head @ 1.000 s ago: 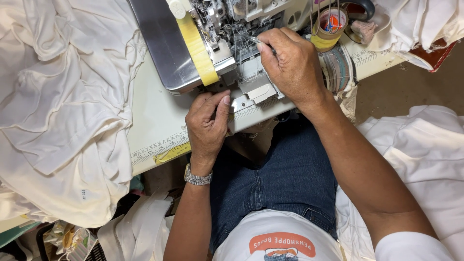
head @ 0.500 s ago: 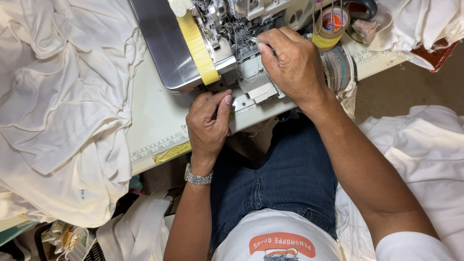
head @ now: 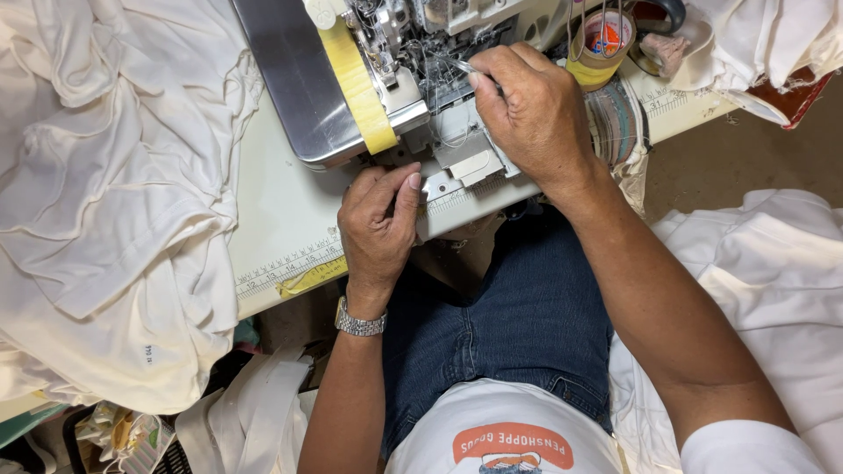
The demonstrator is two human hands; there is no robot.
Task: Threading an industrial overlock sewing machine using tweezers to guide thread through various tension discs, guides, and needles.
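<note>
Head view: the right hand (head: 537,114) is closed in a pinch on thin metal tweezers (head: 461,67), whose tips reach into the threading area of the grey-and-white overlock sewing machine (head: 413,79), which stands on the pale work surface (head: 272,219). The left hand (head: 379,224) rests, fingers curled and holding nothing, at the front edge of the surface, its fingertips (head: 413,182) touching the machine's small light-grey front cover (head: 470,158).

Risks from this position:
- Fine threads (head: 439,92) run close together; a tweezer slip could snag or break one.
- The needle zone lies just beside the tweezer tips; any machine start could injure fingers.
- A large heap of white fabric (head: 105,193) lies on the surface at left; a fold drifting toward the polished steel bed plate (head: 294,79) could be caught.
</note>
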